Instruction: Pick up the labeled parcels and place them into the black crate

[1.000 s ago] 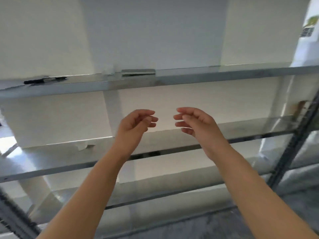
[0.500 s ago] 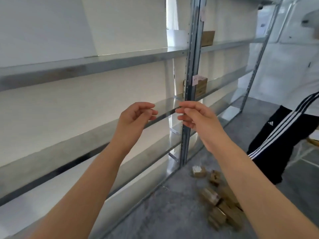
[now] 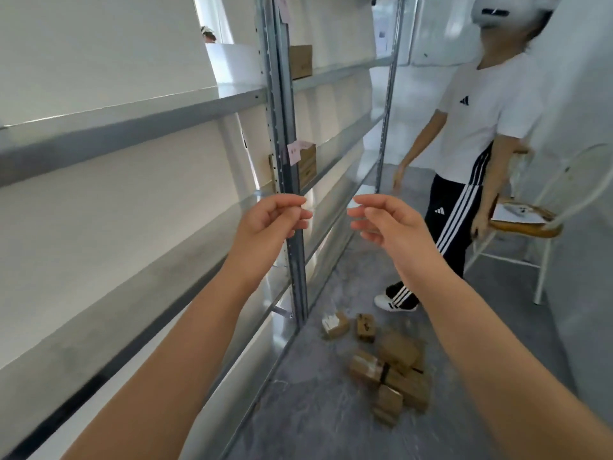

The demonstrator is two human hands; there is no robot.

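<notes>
Several brown cardboard parcels [image 3: 388, 366] lie in a loose heap on the grey floor, low and right of centre; one [image 3: 335, 323] shows a white label. My left hand [image 3: 272, 224] and my right hand [image 3: 388, 224] are raised side by side in mid-air, well above the heap, fingers loosely curled, holding nothing. More brown boxes stand on the shelves: one on the upper shelf [image 3: 300, 61] and one on the middle shelf [image 3: 306, 166]. No black crate is in view.
A metal shelving rack [image 3: 285, 161] runs along the left with a grey upright post right behind my left hand. Another person in a white shirt and striped black trousers [image 3: 464, 161] stands at the right. A white chair [image 3: 530, 224] carries papers.
My view has swung right, from facing the shelves to looking down the aisle. The parcels on the floor and the other person have come into view. My hands kept their raised pose.
</notes>
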